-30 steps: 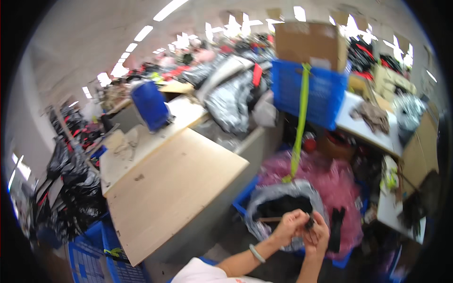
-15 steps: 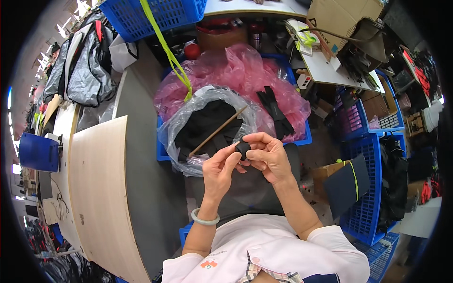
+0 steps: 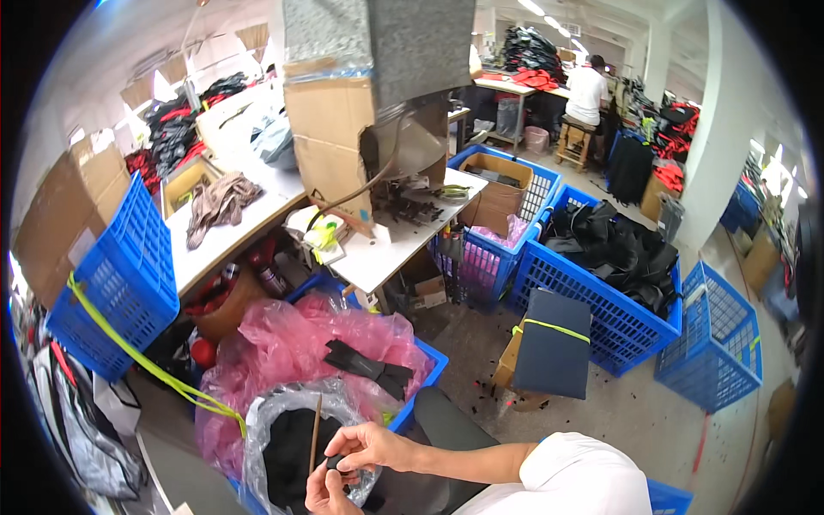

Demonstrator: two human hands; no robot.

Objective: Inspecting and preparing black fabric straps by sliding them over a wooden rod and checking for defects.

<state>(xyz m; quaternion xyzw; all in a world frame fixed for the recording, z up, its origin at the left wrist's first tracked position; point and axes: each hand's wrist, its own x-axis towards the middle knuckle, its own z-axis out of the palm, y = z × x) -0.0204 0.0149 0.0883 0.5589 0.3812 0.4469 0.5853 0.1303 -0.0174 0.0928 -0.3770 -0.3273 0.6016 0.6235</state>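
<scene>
My right hand point(image 3: 375, 448) pinches a small black piece point(image 3: 334, 462), folded or rolled, that looks like fabric or webbing. Just below it, my left hand point(image 3: 324, 493) is closed at the same piece with its fingertips; the lower edge of the picture cuts that hand off. Beneath the hands stands a clear plastic bag point(image 3: 257, 429), its mouth turned out, with black fabric pieces point(image 3: 287, 459) inside. A thin wooden stick point(image 3: 315, 429) leans across the bag beside my fingers. Flat black strips point(image 3: 369, 367) lie on pink plastic sheeting point(image 3: 283, 335) behind it.
A blue crate point(image 3: 433, 365) holds the pink sheeting. On the right, a dark padded stool point(image 3: 554, 343) stands before a blue crate point(image 3: 601, 322) full of black goods. A yellow-green strap point(image 3: 163, 360) hangs from a tilted blue crate point(image 3: 124, 279). Far back, a person point(image 3: 587, 93) faces away.
My view has swung up and to the right, so the hands now sit low in the picture. Both stay together at the small black piece.
</scene>
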